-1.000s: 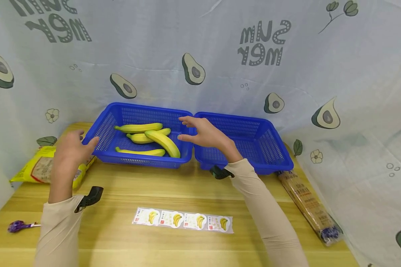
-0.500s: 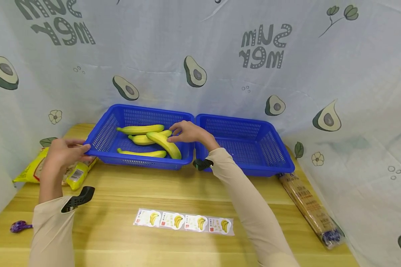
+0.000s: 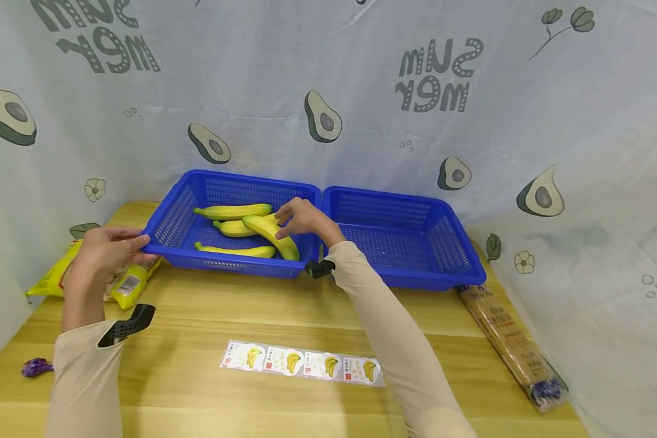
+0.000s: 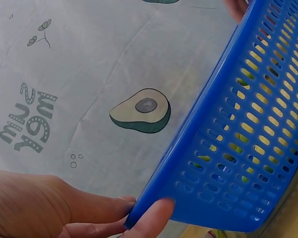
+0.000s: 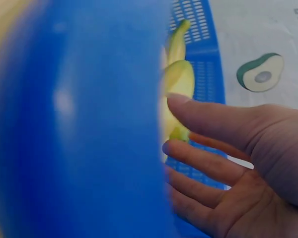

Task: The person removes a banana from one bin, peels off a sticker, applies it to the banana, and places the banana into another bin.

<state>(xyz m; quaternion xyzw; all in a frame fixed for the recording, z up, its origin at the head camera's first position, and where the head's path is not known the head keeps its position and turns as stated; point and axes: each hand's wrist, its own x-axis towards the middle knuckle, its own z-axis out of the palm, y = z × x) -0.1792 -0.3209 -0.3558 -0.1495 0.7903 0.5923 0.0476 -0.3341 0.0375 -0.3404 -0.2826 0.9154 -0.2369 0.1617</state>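
Several yellow bananas lie in the left blue plastic basket. One banana rests slantwise over another banana. My left hand pinches the basket's left front corner; the left wrist view shows thumb and fingers on either side of the rim. Over the basket's right end, my right hand reaches in at the slanted banana. In the right wrist view its fingers are spread and fairly straight, with the thumb overlapping a banana. The blurred basket wall hides some fingertips, so contact is unclear.
A second blue basket stands close on the right. Yellow packets lie at the left, a long noodle-like pack at the right. Banana-printed cards and a purple-wrapped item lie in front. A printed curtain hangs behind.
My left hand has come to the basket's corner and taken hold of its rim. My right hand has moved left and down into the basket, to the slanted banana.
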